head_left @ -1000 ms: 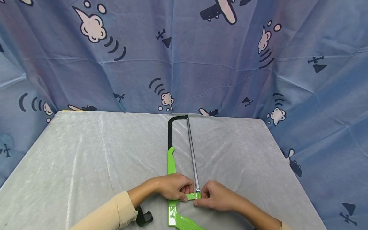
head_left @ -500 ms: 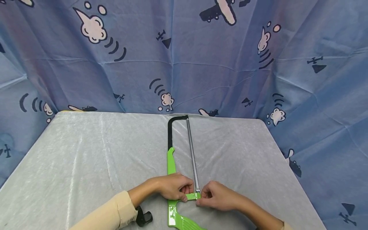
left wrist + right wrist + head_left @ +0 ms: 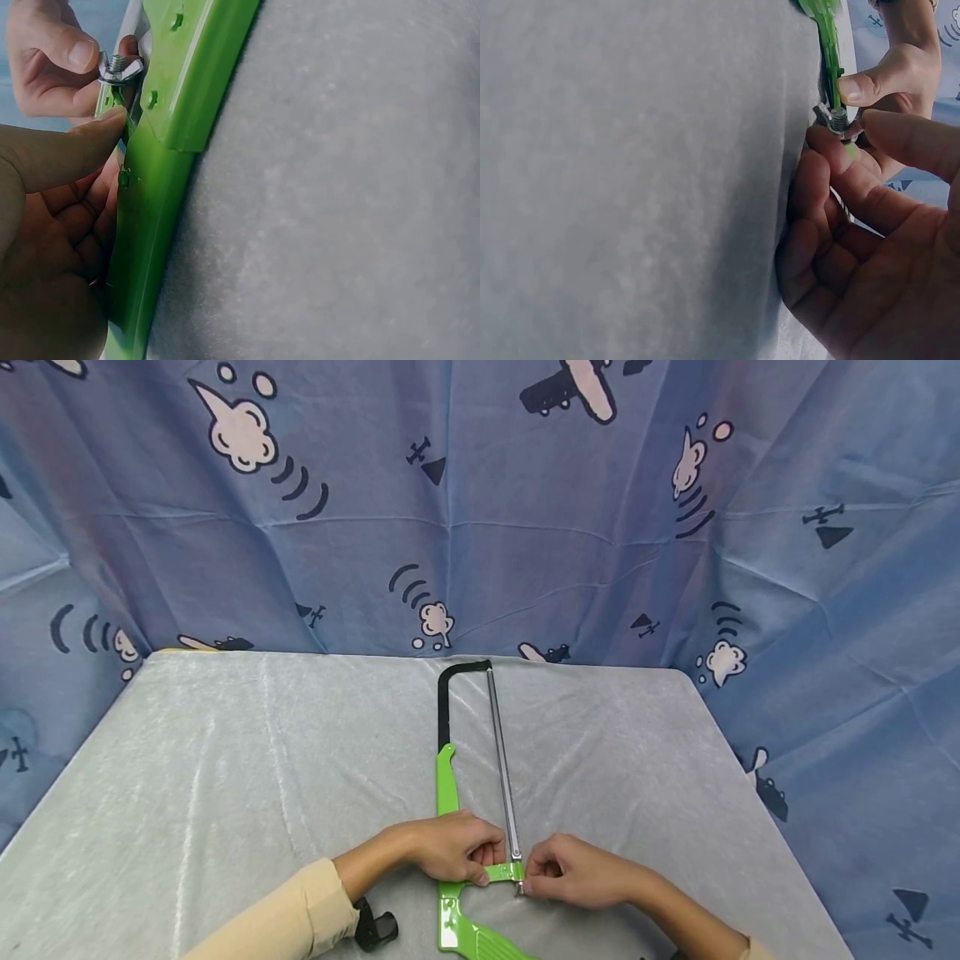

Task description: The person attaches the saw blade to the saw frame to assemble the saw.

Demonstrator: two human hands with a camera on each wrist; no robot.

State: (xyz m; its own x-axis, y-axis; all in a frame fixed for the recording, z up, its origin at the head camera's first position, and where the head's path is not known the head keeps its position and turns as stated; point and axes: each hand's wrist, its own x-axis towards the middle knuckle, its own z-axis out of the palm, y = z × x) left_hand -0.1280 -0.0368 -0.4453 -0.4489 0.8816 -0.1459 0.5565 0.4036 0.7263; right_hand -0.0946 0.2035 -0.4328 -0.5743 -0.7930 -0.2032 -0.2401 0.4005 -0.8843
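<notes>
A hacksaw lies on the cloth, with a green frame, a black front bow and a grey blade. My left hand grips the green crosspiece near the handle, thumb on the near side. At the end of that crosspiece a silver wing nut sits on a threaded bolt, its tip sticking out past the nut. My right hand has its fingers curled, with thumb and forefinger at the wings of the nut. Part of the ribbed green handle runs out of the head view.
Grey plush cloth covers the table. A black curved object shows beside the left sleeve. Behind the table hangs a blue curtain with aeroplane prints.
My right thumb has drawn back slightly to the right, and the wing nut it covered now shows in the head view. The left hand and hacksaw have stayed put.
</notes>
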